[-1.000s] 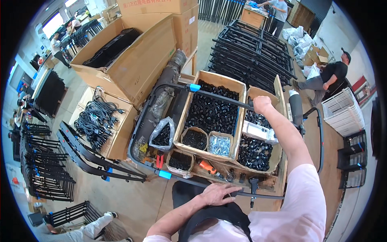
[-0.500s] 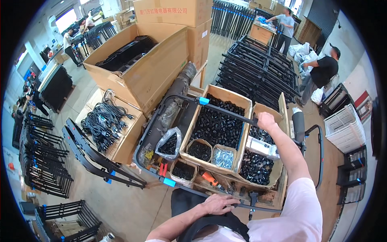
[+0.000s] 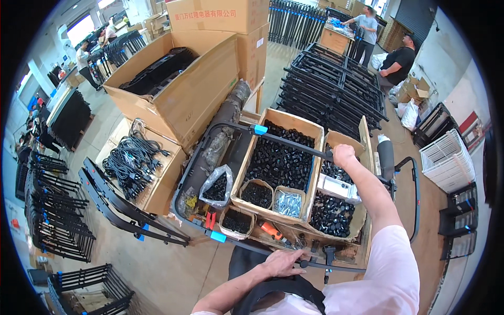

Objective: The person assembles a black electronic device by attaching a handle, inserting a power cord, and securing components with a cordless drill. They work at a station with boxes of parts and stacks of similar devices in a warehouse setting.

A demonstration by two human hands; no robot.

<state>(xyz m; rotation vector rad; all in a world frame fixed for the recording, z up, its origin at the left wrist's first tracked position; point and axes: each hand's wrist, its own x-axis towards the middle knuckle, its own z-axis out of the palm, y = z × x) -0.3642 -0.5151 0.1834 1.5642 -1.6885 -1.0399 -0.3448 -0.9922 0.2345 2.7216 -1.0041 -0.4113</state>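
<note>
A black U-shaped tube frame (image 3: pixel 294 143) with blue tape pieces lies across a wooden parts bench. Its curved end is to the left. At the far bar's right end, my right hand (image 3: pixel 345 156) is closed round the tube. My left hand (image 3: pixel 283 263) holds the near bar by the bench's front edge, fingers above and thumb below. Between the bars is a wooden box (image 3: pixel 237 195) of black plastic parts (image 3: pixel 283 157), with silver screws (image 3: pixel 288 203) in a small container. Just right of my left hand hangs a black power driver (image 3: pixel 329 256).
Red-handled pliers (image 3: pixel 210 220) and an orange-handled tool (image 3: pixel 271 230) lie near the front edge. Black cables (image 3: pixel 135 165) and a large carton (image 3: pixel 194 79) stand left. Black frames (image 3: pixel 328 92) are stacked behind. Two people (image 3: pixel 397 65) are at the far right, beside a white crate (image 3: pixel 446 160).
My left hand's fingers have shifted from lying over the near bar to spreading above and below it. My right hand keeps its hold. The person in black has moved away and turned.
</note>
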